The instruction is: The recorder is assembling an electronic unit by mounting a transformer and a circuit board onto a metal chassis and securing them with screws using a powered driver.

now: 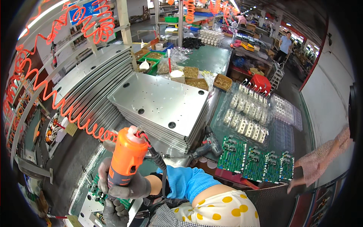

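My right hand (130, 187), in a grey work glove, is wrapped round the lower body of an orange and dark grey electric screwdriver (130, 155). The tool stands nearly upright, a cable coming off its top. Just below it is my gloved left hand (115, 213), its fingers curled near the tool's lower end. What those fingers pinch, if anything, is hidden. Beneath both hands lies a metal plate (86, 213) with green circuit boards (96, 193) on it, partly covered by the gloves. The tool's tip is out of sight.
A stack of metal plates (159, 100) stands ahead, another stack (90, 72) behind left. A cordless drill (208, 145) lies beside green circuit boards (257, 160) and trays of white parts (247, 109). Bins of screws (223, 81) sit beyond. An orange coiled hose (75, 117) hangs left. Someone (284, 47) stands far right.
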Available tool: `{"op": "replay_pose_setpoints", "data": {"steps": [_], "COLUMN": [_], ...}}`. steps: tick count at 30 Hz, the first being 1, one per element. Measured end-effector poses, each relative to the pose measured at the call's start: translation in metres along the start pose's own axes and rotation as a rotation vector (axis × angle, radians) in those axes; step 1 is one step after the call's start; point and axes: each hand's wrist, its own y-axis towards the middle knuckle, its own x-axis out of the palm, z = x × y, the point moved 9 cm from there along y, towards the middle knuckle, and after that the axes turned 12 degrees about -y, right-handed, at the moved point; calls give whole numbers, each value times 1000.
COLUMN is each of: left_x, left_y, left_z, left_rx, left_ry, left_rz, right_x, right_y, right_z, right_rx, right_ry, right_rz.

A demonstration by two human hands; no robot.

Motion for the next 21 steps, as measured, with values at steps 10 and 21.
{"op": "replay_pose_setpoints", "data": {"steps": [10,21], "left_x": [-10,1], "left_y": [9,22], "left_z": [5,6], "left_rx": [47,84], "left_ry": [-57,-272], "left_rz": [39,-47], "right_x": [-3,-21], "right_y": [-8,-5], "right_z": [2,5], "right_rx": [-40,-93], "right_ry": [26,-89], "right_rz": [-22,180]}}
